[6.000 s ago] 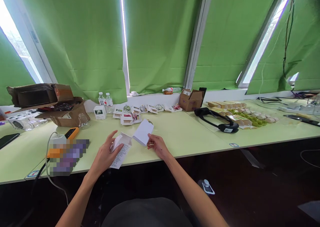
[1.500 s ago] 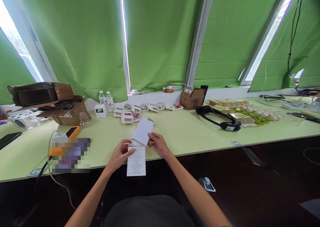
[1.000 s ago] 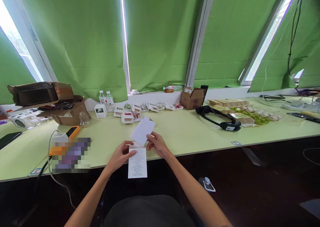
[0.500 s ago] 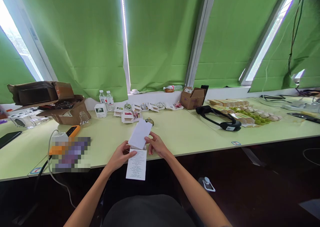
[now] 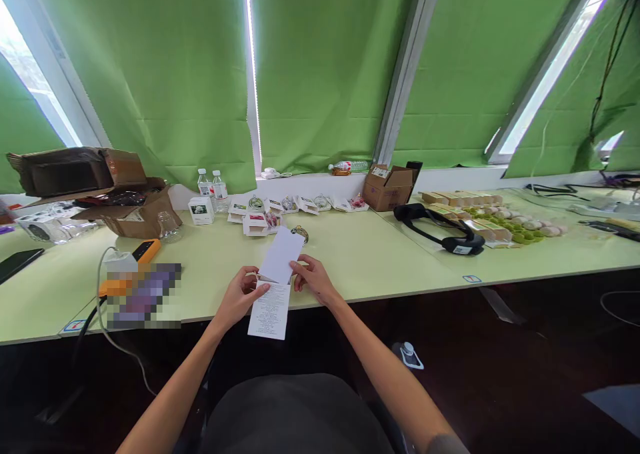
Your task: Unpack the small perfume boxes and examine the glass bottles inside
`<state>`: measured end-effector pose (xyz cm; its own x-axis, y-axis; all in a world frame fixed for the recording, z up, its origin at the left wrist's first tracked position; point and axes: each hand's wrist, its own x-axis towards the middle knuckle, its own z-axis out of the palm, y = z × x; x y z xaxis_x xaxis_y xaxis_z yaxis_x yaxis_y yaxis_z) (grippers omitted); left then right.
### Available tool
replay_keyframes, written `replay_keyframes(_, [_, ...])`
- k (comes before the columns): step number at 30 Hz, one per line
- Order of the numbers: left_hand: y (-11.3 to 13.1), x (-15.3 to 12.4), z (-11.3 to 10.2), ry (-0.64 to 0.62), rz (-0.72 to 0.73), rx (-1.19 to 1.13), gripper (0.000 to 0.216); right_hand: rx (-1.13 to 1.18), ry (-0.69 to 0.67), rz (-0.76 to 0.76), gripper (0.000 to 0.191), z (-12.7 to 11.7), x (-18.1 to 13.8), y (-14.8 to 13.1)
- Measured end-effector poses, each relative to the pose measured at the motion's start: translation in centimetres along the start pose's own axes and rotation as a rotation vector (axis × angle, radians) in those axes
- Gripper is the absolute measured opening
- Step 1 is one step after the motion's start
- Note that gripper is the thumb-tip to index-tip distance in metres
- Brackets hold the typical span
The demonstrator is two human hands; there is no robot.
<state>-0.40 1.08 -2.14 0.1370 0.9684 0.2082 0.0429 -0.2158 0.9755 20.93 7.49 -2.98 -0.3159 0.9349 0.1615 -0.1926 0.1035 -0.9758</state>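
Since six seconds ago, the white cardboard box printed with small dark text [image 5: 270, 313] has come across to the plain white rectangular cardboard piece [image 5: 281, 257], and the gold-toned ornament [image 5: 300, 233] behind that piece shows more fully. Now the box hangs past the near edge of the pale green desk [image 5: 360, 261], its upper end meeting the piece's lower end; how far one enters the other cannot be told. The left hand [image 5: 245, 296] pinches the box's upper left corner, thumb in front; the right hand [image 5: 311, 277] pinches the piece's lower right side, fingers curled close. Just beyond the piece, small open white boxes with coloured ornaments [image 5: 255, 224] crowd toward the desk's back edge. To their right stand a brown cardboard carton [image 5: 387, 191] and, nearer the front edge, a black headset with a curved band [image 5: 460, 242]. An orange and black plastic device [image 5: 149, 250] lies toward the near left corner.
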Motion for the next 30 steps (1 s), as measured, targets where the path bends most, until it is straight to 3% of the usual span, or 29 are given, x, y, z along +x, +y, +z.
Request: replay_keyframes(30, [-0.14, 0.02, -0.08, -0.059, 0.032, 0.045, 0.039, -0.018, 0.009, -0.033, 0.04, 0.02, -0.09, 0.24])
